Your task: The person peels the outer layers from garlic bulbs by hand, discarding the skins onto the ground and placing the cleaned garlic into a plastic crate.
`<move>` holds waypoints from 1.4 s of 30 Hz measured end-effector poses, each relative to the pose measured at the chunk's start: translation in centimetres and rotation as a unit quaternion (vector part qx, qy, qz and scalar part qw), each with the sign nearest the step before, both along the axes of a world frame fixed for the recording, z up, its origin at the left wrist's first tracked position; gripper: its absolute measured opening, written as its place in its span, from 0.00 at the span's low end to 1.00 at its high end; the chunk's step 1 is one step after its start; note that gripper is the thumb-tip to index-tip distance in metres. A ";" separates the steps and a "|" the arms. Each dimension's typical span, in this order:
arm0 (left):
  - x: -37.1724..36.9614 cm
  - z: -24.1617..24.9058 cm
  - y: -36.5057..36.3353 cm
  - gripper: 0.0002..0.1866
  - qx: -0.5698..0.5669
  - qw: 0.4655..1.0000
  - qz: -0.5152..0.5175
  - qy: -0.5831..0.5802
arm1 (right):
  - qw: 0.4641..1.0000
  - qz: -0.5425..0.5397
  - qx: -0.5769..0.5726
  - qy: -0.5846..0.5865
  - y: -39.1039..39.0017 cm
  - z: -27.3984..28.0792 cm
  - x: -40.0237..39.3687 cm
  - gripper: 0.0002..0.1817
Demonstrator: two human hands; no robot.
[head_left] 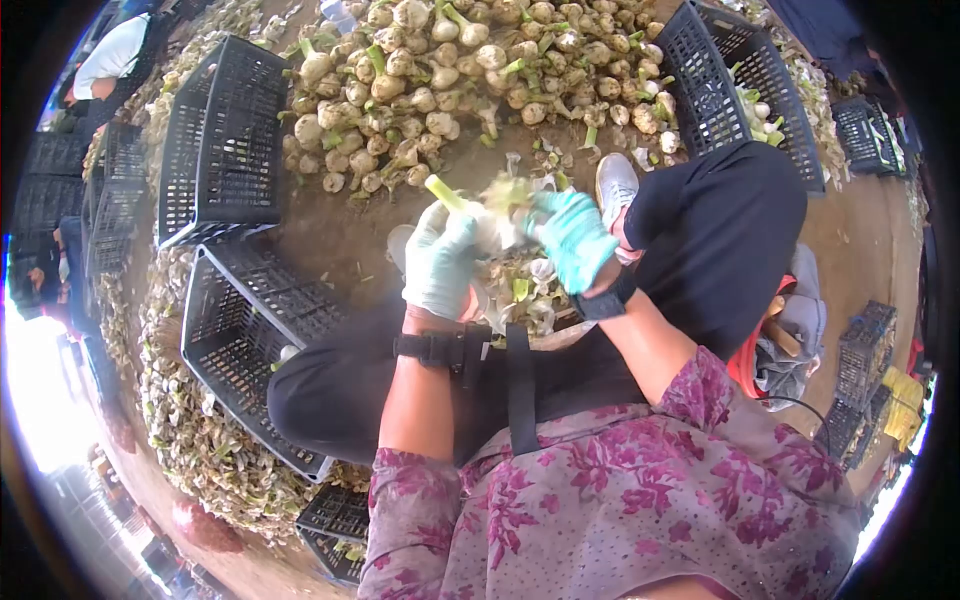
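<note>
Brown earth (345,225), scattered with scraps of skin, makes up the floor, and a broad heap of garlic (440,90) lies on it in front of the seated person. Black plastic crates frame the spot: a latticed crate (222,140) at the heap's left, a tilted crate (220,310) beside the left knee, and another crate (700,80) at the heap's right. Pale peelings (200,440) bank up along the left side, with more between the legs. Strong light (40,390) glares at the far left; a worker in white (110,60) bends at the upper left, and a yellow sack (903,405) is at the right edge. Above the lap, the gloved left hand (440,255) curls around a garlic bulb (490,230), its green stem pointing up. The gloved right hand (575,240) is beside it with bent fingers, too blurred to tell what they pinch.
</note>
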State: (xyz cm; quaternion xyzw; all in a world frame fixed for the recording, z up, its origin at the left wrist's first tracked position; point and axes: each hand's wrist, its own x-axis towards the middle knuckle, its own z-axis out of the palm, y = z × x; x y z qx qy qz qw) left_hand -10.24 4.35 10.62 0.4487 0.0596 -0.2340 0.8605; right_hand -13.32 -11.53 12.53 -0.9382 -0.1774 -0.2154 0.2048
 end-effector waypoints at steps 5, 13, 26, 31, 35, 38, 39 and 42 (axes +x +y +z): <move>0.0 1.9 0.3 0.27 -0.043 0.996 -0.055 -0.046 | 0.908 -0.258 0.108 0.312 -1.3 -6.0 1.0 0.13; -0.1 2.4 -0.5 0.28 0.061 0.992 -0.096 -0.045 | 0.887 0.043 0.325 0.324 -0.9 -2.9 1.0 0.16; 0.1 0.8 -0.3 0.32 0.007 0.995 -0.095 -0.034 | 0.943 -0.118 0.133 0.280 -0.2 -0.5 0.1 0.14; -0.1 0.0 -0.9 0.16 0.087 0.996 0.038 -0.001 | 0.894 -0.076 0.305 0.318 0.9 -0.2 0.2 0.12; 0.9 0.9 0.4 0.12 0.004 0.995 0.096 -0.009 | 0.842 -0.220 0.208 0.447 0.2 -6.0 0.5 0.11; 1.2 1.0 0.7 0.12 0.013 0.994 0.102 -0.031 | 0.904 -0.108 0.140 0.389 0.8 -5.2 0.3 0.19; 1.0 1.2 0.6 0.12 0.059 0.991 0.113 -0.032 | 0.916 -0.090 0.214 0.327 1.2 -4.5 0.2 0.20; 0.7 0.3 0.1 0.12 0.084 0.986 0.139 -0.041 | 0.917 -0.070 0.114 0.377 1.8 -0.6 1.0 0.19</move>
